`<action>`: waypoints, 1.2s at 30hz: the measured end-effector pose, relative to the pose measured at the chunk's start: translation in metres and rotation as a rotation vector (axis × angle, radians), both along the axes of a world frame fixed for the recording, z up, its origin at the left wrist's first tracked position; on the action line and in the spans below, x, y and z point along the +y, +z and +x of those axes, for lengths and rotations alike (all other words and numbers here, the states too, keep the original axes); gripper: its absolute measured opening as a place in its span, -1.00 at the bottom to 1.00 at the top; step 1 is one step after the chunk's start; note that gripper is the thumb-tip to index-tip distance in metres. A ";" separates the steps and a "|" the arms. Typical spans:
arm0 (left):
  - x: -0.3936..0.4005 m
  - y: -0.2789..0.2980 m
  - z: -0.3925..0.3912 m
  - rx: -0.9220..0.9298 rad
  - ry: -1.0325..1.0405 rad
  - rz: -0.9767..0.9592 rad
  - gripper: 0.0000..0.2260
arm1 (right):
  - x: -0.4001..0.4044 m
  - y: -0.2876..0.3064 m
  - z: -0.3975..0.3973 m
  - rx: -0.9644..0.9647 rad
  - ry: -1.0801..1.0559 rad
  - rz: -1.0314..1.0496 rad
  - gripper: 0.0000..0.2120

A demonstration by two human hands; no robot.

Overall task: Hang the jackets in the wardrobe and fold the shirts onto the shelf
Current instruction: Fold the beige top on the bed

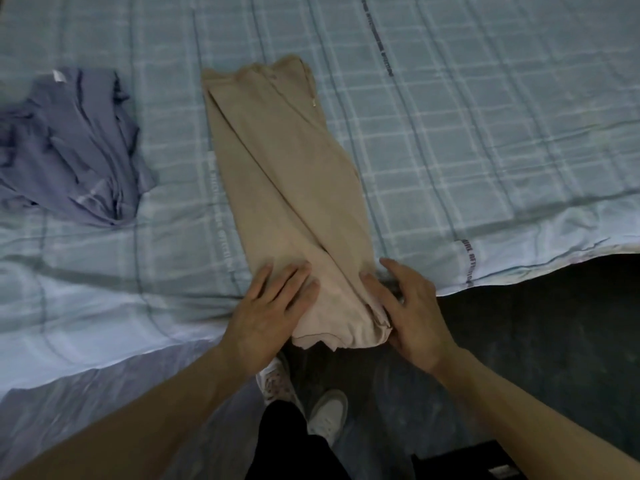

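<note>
A beige shirt (291, 188) lies on the bed, folded lengthwise into a long narrow strip that runs from the far middle toward me. Its near end hangs slightly over the bed's edge. My left hand (268, 306) lies flat on the left side of that near end, fingers spread. My right hand (412, 306) holds the right corner of the near end, fingers curled on the fabric. A crumpled purple-blue shirt (72, 147) lies on the bed at the left, apart from both hands.
The bed (485, 116) wears a pale blue checked sheet, and its corner ends at the right near my right hand. Beyond it is dark floor (554, 323). My feet in white shoes (327, 414) stand below the bed's edge. A dark object (460, 462) sits at the bottom right.
</note>
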State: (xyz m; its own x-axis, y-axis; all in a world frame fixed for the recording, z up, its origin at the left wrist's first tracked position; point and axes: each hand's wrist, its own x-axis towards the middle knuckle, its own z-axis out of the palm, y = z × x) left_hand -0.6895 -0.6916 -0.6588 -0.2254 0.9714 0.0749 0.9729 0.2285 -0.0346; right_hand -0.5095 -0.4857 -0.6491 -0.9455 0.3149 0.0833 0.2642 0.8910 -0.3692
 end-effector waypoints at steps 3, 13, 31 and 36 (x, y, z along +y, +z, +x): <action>-0.005 0.006 -0.001 -0.052 -0.057 0.092 -0.60 | 0.005 0.004 -0.009 0.034 0.166 -0.043 -0.18; -0.013 0.048 -0.014 -0.444 -0.033 0.248 -0.75 | 0.016 0.044 -0.015 0.030 0.255 -0.235 -0.44; 0.085 0.128 -0.173 -0.952 0.584 0.769 -0.80 | 0.097 0.144 -0.259 0.333 -0.266 -0.623 -0.69; 0.122 0.113 -0.256 -0.922 0.792 0.808 -0.84 | 0.141 0.139 -0.372 0.207 -0.186 -0.635 -0.82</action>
State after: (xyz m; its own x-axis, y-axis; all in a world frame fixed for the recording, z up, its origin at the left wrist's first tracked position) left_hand -0.9452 -0.5697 -0.5454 -0.9391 0.3375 0.0647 0.1918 0.3584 0.9137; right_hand -0.8813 -0.3445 -0.5106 -0.8554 0.5180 0.0017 0.2598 0.4319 -0.8637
